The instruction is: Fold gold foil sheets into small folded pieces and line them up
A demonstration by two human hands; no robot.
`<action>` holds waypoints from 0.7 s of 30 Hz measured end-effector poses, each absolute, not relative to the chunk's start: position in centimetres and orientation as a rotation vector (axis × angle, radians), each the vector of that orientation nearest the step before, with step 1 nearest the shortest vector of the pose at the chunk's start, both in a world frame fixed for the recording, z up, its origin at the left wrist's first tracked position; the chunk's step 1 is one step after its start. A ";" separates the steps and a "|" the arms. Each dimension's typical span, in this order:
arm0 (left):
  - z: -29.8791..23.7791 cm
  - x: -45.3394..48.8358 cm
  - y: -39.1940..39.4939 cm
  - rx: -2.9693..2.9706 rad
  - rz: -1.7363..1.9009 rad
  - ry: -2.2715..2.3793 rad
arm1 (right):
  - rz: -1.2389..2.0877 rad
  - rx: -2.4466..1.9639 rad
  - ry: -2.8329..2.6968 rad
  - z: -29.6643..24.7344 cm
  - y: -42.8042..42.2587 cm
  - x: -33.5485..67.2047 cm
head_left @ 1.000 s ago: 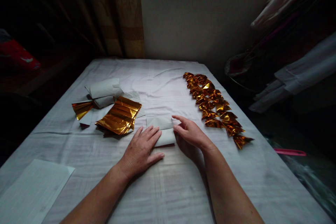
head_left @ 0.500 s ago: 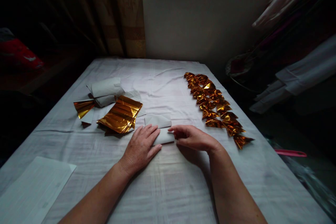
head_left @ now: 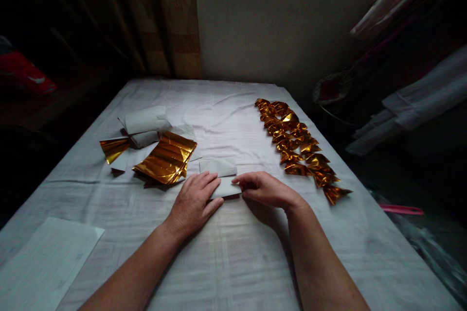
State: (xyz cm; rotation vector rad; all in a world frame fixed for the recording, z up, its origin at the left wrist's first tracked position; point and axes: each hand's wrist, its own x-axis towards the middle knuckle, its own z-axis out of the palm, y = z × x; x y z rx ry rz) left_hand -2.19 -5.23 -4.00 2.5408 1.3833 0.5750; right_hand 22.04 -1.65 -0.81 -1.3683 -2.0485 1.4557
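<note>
A small folded white sheet lies on the cloth-covered table in front of me. My left hand rests flat on its left part, fingers stretched out. My right hand has its fingers curled, with the fingertips pinching the sheet's right edge. To the left lies a stack of gold foil sheets. A row of several folded gold foil pieces runs along the right side of the table.
Folded white paper and a gold foil scrap lie at the left. A white sheet sits at the near left corner. A curtain and wall stand behind; clothes hang at the right.
My right hand went from open fingers on the sheet to a pinch at its right edge. My left hand slid slightly back and stays flat on it.
</note>
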 end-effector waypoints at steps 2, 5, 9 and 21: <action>-4.0 -2.2 -5.2 2.547 0.593 1.379 | 1.449 -1.373 -2.038 -0.9 -1.6 22.0; -4.0 -2.2 -5.1 2.558 0.611 1.371 | 1.428 -1.389 -2.020 -0.8 -1.6 21.9; -3.9 -2.2 -5.0 2.555 0.614 1.360 | 1.356 -1.369 -2.033 -0.4 -1.6 21.5; -3.4 -2.7 -4.3 2.311 0.902 1.368 | 1.053 -1.425 -2.097 -0.9 -1.5 20.7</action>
